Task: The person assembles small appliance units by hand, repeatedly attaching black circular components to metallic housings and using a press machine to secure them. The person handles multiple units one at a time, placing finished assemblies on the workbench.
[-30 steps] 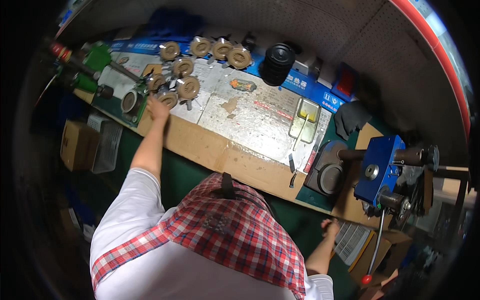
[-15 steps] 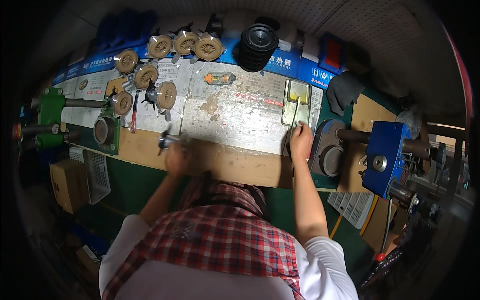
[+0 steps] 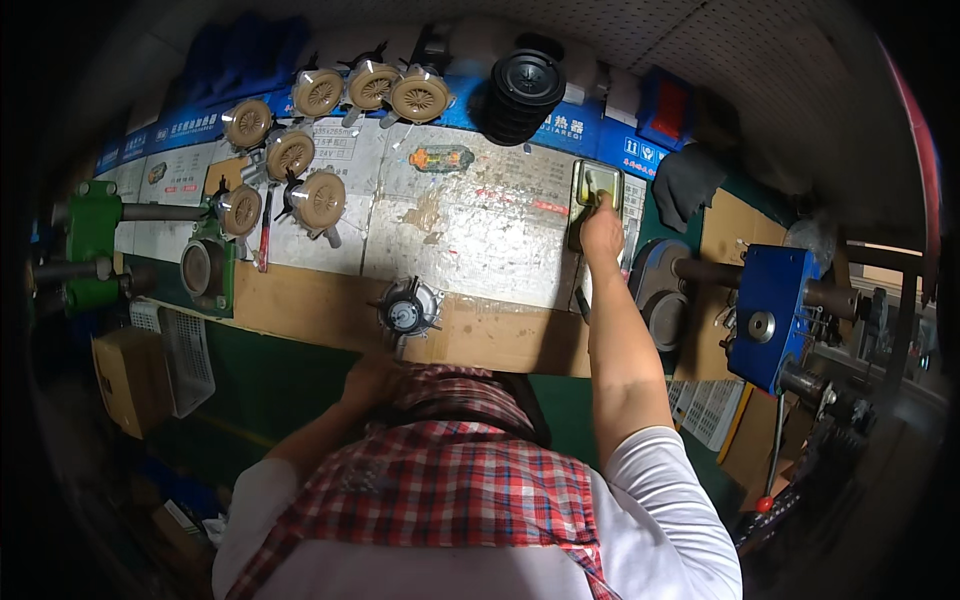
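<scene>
My right hand [image 3: 602, 238] is closed on a thin-handled brush [image 3: 592, 190], its end down in a shallow rectangular metal tray [image 3: 577, 222] with yellowish liquid. Most of the brush is hidden under the hand. A round silver-grey metal housing [image 3: 408, 306], dark at its centre, sits face up at the front edge of the bench, a short stub pointing toward me. Just below that stub is my left hand [image 3: 372, 380], in shadow at the edge. Its fingers are too dark to show whether they touch the housing.
Several housings with tan ribbed discs [image 3: 322, 200] stand at the back left. A red-handled tool [image 3: 266, 232] lies near them. Black ring-shaped parts [image 3: 522, 100] are stacked at the back. A green press [image 3: 207, 268] stands left, a blue one [image 3: 768, 318] right, beside a grey cloth [image 3: 690, 185].
The metal housing has moved right and now lies face up, with my left hand drawn back below it. My right hand has moved forward over the tray with the brush.
</scene>
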Tool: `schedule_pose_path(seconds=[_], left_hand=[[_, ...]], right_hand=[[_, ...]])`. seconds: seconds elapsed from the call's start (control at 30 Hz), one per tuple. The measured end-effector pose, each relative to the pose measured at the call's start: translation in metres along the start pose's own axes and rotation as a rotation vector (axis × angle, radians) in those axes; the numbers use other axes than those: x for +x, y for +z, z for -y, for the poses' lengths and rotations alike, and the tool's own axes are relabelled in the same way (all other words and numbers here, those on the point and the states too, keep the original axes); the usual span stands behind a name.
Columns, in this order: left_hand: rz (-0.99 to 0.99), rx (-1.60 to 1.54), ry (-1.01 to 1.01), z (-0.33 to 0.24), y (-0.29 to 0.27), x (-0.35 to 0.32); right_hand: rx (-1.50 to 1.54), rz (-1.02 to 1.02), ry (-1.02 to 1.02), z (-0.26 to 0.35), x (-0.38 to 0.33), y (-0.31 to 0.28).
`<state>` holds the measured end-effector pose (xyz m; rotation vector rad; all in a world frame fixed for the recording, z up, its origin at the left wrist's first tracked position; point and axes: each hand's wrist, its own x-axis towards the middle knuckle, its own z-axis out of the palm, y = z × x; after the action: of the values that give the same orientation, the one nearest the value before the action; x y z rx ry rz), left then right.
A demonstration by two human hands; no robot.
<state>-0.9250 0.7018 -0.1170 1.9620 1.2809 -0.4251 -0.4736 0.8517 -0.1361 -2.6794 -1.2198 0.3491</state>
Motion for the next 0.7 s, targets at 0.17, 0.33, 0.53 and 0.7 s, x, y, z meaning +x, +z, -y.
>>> schedule_pose_path(seconds=[0.17,0.33,0.53,0.7], left_hand=[[-0.617,-0.348,0.19,0.058,0.014,0.039],[-0.564,-0.31,0.34,0.023,-0.007,0.101],[-0.607,-0.137,0.328,-0.044,-0.065,0.131],[0.087,-0.354,0.031,-0.126,-0.171,0.099]], right_hand=[[-0.186,0.177,-0.04,-0.002,0.001,-0.018],[0.08,0.003,0.086,0.0,-0.014,-0.053],[0.405,0.074,-0.161,0.015,-0.08,-0.109],[0.238,0.111,-0.759,0.036,-0.148,-0.152]])
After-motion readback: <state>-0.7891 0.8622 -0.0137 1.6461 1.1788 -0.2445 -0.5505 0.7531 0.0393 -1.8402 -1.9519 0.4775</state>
